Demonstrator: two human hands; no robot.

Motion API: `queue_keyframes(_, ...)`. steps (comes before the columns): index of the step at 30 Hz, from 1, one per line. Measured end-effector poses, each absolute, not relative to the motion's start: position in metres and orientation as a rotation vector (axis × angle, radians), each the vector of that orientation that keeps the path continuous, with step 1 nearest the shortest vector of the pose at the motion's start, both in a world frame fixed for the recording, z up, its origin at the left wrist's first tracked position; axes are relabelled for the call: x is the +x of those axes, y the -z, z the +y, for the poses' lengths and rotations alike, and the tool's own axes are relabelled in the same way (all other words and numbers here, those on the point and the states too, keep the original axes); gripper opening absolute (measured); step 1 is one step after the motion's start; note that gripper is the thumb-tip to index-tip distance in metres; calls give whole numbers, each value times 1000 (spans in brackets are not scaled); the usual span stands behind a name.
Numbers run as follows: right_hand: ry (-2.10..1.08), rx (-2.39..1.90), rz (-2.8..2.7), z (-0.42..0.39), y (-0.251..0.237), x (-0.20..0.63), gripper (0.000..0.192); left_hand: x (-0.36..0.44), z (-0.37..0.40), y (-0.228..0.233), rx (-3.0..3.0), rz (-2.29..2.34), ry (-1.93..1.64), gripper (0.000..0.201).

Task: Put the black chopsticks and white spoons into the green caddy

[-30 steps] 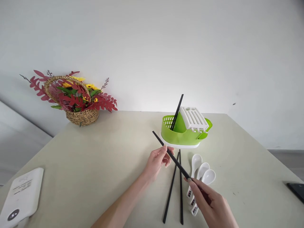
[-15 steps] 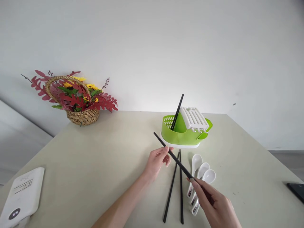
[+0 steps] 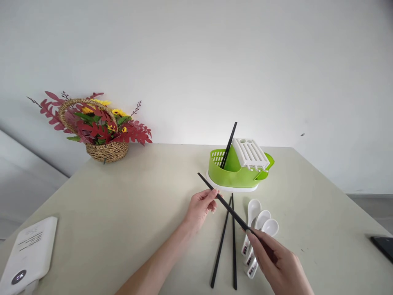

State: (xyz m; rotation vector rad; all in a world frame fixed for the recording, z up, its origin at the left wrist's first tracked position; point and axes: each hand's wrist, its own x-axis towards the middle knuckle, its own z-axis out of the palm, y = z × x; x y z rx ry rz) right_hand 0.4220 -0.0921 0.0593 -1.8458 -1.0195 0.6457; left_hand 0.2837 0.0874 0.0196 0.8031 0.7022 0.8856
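Black chopsticks [image 3: 231,211], lying closely side by side, slant through the air between my hands. My left hand [image 3: 200,207] pinches them toward their upper-left end. Closed on their lower-right end is my right hand [image 3: 276,260], above the handles of the spoons. Beneath them, two more black chopsticks [image 3: 234,250] rest on the table, tips close together and thick ends apart. Three white spoons [image 3: 254,209] lie fanned to the right, their handles partly covered by my right hand. Beyond stands a green cutlery holder [image 3: 229,177] with black chopsticks [image 3: 229,143] leaning upright in its open compartment.
The holder has a white slotted top [image 3: 250,152] with small hooks and a white base tray [image 3: 233,188]. A wicker basket of artificial flowers [image 3: 107,151] stands at the back left. A white device [image 3: 30,250] is at the left edge, a dark phone [image 3: 382,246] at the right.
My left hand and the chopsticks have shifted very slightly left. Both hands keep their hold, and the things on the table stay put.
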Motion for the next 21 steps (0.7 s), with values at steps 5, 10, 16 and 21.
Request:
queue_keyframes(5, -631, -1754, -1087, -98, -62, 426, 43, 282, 92, -24, 722, 735, -908, 50)
queue_keyframes(10, -551, -1859, -952, -113, -55, 458, 45, 277, 99, -29, 701, 742, -965, 47)
queue_keyframes(16, -530, -1938, -548, -122, -31, 515, 53, 274, 104, -27, 733, 762, -995, 46)
queue_keyframes(21, -585, -1895, -467, -128, -20, 526, 60, 273, 106, -26, 810, 765, -1004, 44)
